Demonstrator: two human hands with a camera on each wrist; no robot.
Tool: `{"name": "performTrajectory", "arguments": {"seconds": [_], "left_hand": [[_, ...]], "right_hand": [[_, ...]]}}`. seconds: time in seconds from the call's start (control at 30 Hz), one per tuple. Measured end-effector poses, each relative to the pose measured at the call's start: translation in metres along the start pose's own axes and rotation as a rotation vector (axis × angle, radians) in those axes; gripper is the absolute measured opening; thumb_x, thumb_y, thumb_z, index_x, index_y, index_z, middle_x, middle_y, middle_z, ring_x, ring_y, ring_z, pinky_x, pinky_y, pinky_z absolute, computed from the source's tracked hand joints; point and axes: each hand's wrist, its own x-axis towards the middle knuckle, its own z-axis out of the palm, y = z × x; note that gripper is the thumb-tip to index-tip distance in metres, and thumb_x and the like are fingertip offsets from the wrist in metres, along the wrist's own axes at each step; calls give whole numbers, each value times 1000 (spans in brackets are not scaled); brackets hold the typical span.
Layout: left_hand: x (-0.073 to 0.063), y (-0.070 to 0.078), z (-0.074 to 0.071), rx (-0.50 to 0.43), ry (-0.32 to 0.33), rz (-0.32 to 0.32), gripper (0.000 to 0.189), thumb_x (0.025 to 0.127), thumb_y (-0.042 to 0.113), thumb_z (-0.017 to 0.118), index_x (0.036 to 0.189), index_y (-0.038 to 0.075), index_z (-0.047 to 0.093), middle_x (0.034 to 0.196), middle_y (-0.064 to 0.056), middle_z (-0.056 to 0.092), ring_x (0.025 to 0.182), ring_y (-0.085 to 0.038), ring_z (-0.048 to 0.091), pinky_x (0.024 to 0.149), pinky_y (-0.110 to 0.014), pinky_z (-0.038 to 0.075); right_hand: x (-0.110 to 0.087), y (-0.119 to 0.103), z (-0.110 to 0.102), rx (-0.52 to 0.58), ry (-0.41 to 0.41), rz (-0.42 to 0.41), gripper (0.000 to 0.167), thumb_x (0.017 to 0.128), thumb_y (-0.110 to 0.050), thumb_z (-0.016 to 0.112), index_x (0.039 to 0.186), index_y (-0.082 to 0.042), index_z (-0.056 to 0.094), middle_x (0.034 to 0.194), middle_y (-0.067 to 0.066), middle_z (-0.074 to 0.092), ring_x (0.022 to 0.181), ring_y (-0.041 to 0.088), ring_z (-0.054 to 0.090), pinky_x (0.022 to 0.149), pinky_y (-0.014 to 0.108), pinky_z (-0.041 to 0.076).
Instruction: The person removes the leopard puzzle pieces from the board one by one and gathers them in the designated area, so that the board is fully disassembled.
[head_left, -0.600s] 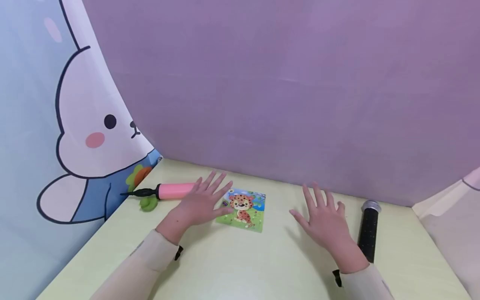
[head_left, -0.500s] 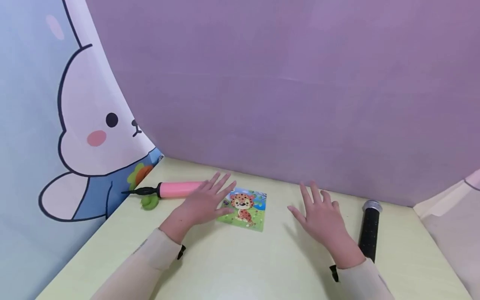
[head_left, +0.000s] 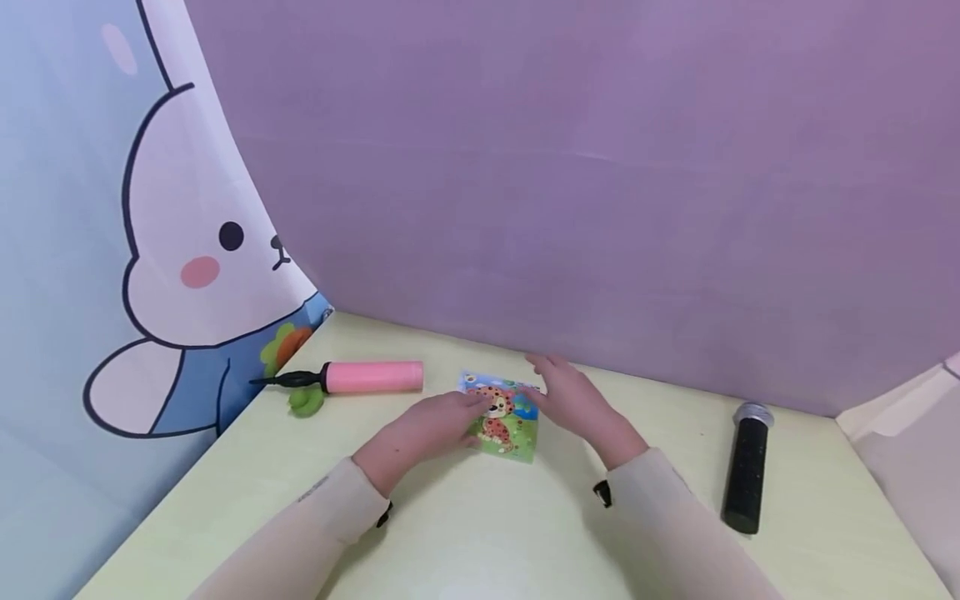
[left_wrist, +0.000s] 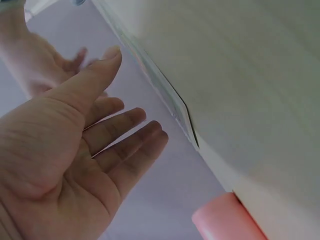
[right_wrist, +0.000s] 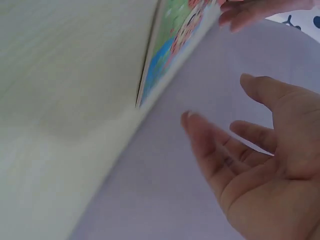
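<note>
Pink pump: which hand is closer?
Left. The left hand is front-right of the pink pump; the right hand is farther, by the right edge of the leopard picture.

A thin, square picture board point(head_left: 504, 429) lies flat, face up on the bench point(head_left: 480, 533), showing a spotted orange-pink cub on green grass under blue; the left hand point(head_left: 431, 427) and right hand point(head_left: 576, 404) flank it, partly covering its sides from above.
</note>
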Motion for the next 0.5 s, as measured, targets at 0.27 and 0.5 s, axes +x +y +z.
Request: {"name": "performTrajectory", "arguments": {"seconds": [0.27, 0.5], "left_hand": [[10, 0, 6, 229, 5, 116, 41, 101, 39, 73, 134, 15, 72, 139, -2, 74, 124, -25, 72, 107, -37, 61], [13, -1, 7, 252, 11, 142, 27, 101, 37, 75, 119, 18, 77, 117, 2, 81, 107, -23, 76, 94, -34, 65]], "right_hand": [[51, -13, 29, 259, -98, -1, 72, 102, -26, 75, 164, -13, 42, 143, 13, 68, 109, 25, 73, 91, 43, 63], [72, -21, 43, 359, -168, -64, 68, 101, -21, 74, 162, -11, 45, 147, 16, 64, 110, 22, 72, 91, 39, 63]]}}
